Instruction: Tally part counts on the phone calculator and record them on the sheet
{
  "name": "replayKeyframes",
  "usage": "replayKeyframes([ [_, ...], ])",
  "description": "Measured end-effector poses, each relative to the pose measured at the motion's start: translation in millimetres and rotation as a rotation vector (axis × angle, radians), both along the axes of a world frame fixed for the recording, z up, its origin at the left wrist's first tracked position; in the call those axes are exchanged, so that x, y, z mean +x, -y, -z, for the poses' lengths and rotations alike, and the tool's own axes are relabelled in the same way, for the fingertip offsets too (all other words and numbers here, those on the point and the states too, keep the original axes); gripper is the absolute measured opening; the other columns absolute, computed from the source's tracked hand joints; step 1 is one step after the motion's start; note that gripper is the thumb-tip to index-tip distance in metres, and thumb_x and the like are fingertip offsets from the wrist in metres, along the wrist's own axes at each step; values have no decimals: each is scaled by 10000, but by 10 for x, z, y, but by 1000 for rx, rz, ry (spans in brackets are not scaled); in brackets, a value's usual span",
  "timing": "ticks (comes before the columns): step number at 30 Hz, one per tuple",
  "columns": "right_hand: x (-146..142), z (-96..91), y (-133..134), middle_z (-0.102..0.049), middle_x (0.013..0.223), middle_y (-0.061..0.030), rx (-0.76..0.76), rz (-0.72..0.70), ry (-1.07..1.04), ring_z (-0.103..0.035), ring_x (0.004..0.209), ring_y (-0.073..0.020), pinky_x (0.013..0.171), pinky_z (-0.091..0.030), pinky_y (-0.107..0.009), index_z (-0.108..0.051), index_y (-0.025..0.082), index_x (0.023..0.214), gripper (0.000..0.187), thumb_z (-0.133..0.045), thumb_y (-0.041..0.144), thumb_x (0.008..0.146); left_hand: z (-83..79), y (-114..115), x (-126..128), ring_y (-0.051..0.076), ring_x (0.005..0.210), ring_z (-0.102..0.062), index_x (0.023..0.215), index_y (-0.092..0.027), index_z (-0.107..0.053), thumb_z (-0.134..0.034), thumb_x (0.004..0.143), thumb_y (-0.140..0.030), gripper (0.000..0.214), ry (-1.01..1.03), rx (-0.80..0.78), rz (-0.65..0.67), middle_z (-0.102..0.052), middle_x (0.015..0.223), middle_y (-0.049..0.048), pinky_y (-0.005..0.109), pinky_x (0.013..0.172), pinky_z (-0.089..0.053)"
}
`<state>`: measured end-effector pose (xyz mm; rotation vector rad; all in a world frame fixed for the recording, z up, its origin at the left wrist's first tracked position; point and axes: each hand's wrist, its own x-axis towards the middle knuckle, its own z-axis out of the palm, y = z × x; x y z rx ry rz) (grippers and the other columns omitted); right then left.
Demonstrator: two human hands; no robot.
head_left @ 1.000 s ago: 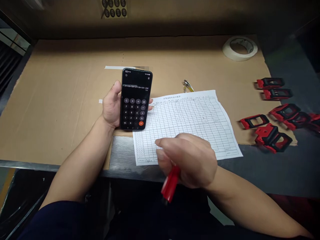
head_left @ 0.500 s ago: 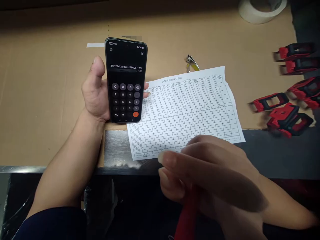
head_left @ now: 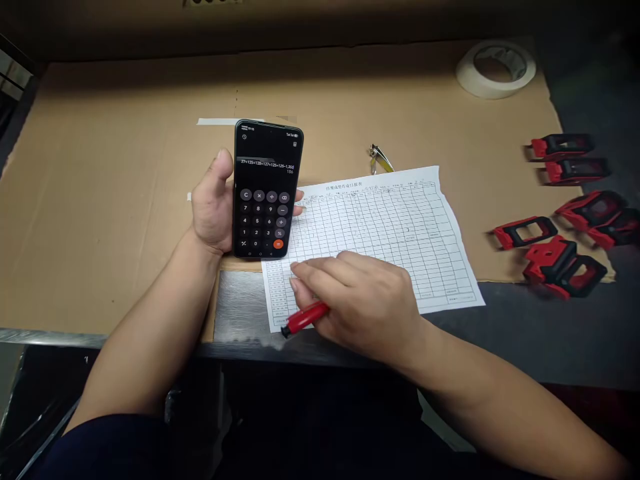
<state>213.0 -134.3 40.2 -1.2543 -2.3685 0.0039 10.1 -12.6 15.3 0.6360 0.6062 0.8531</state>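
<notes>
My left hand (head_left: 213, 213) holds a black smartphone (head_left: 267, 190) upright, its screen showing a calculator with a long sum and the result 186. My right hand (head_left: 360, 300) is shut on a red pen (head_left: 305, 319) and rests over the lower left of a printed grid form (head_left: 380, 227). The pen's dark tip points left, at the form's lower edge. The phone covers the form's upper left corner, and my right hand hides part of its lower rows.
A brown cardboard sheet (head_left: 125, 200) covers the bench, with bare metal (head_left: 240, 307) showing at its front. Small nail clippers (head_left: 380, 159) lie beyond the form. A masking tape roll (head_left: 495, 70) sits far right, and several red-and-black plastic parts (head_left: 563, 267) lie in a loose group at right.
My right hand has moved up and left from the bench edge onto the form, and the pen now lies nearly level. My left hand still holds the phone.
</notes>
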Motion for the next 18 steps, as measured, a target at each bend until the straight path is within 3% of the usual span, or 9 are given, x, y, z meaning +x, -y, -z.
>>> replayKeyframes([
  [3, -5, 43, -10, -754, 752, 22, -143, -25, 91, -623, 667, -149, 575, -358, -336, -743, 224, 809, 273, -566, 254, 1014, -4, 13, 20, 390, 1149, -748, 1203, -91, -745, -222, 972, -874, 970, -12, 3, -21, -798, 1126, 172, 530, 1000, -607],
  [7, 23, 39, -8, -724, 741, 2, -285, -129, 165, -615, 685, -168, 576, -294, -342, -676, 212, 777, 190, -625, 243, 958, -5, 11, 25, 378, 1130, -752, 1180, -100, -757, -150, 988, -850, 983, -7, 19, -32, -799, 1133, 149, 531, 969, -615],
  [11, 8, -2, -15, -759, 904, -23, -356, -122, 235, -653, 762, -193, 565, -284, -339, -705, 201, 900, 59, -697, 260, 904, 3, -5, 9, 388, 1222, -714, 1207, -113, -742, -113, 980, -855, 998, -21, 15, 2, -803, 1125, 115, 531, 1022, -586],
  [18, -49, -71, -52, -746, 1248, -59, -496, -93, 324, -714, 884, -222, 533, -391, -333, -732, 186, 1151, 273, -719, 371, 952, 46, -28, -47, 440, 1360, -624, 1284, -117, -706, -264, 958, -878, 938, 34, -9, 48, -782, 1213, 150, 610, 1131, -514],
])
